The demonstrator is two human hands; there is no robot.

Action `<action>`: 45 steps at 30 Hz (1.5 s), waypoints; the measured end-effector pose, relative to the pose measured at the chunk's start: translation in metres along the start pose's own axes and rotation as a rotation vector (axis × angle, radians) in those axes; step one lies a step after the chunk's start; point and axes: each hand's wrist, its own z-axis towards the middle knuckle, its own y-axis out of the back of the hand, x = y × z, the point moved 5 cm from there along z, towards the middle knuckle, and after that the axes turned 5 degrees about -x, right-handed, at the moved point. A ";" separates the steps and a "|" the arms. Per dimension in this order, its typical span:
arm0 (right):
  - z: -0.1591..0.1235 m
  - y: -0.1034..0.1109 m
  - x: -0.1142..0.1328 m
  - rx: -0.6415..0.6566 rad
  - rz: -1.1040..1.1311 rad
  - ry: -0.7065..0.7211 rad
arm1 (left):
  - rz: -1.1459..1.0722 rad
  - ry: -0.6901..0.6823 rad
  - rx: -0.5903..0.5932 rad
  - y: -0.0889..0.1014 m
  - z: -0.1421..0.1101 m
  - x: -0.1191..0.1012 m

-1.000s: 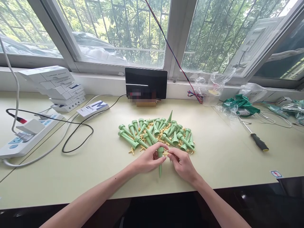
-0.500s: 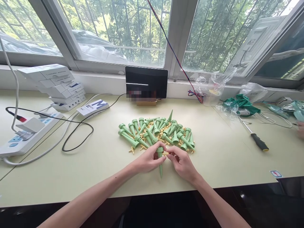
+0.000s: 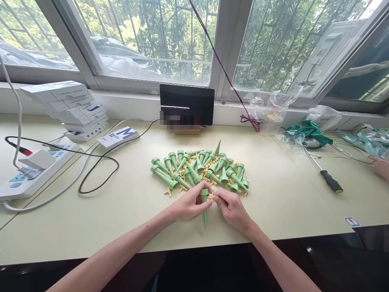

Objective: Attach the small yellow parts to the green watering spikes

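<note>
Pinching green spike [image 3: 204, 198] tip-down w/ L hand [image 3: 189, 205] — R hand [image 3: 233, 207] pinching yellow fitting [image 3: 210, 197] at spike's side.

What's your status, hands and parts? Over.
Left hand holding green spike. Right hand pinching yellow fitting at its side. Spike pile beyond; nothing visibly blocking the hands.

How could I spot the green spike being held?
Find the black screen, then the pile of green spikes on the table before it. Nearer the camera, the left hand holds one green spike, cap up and point down. Unlike its neighbours, it is apart from the pile, a yellow fitting at its side.
</note>
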 end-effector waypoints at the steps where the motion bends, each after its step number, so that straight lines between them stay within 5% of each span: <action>1: 0.000 0.000 0.000 -0.003 0.008 -0.013 | -0.005 0.004 -0.001 0.000 0.000 0.000; 45: -0.001 -0.001 0.002 0.023 -0.017 0.032 | -0.050 -0.001 0.032 -0.001 -0.001 -0.001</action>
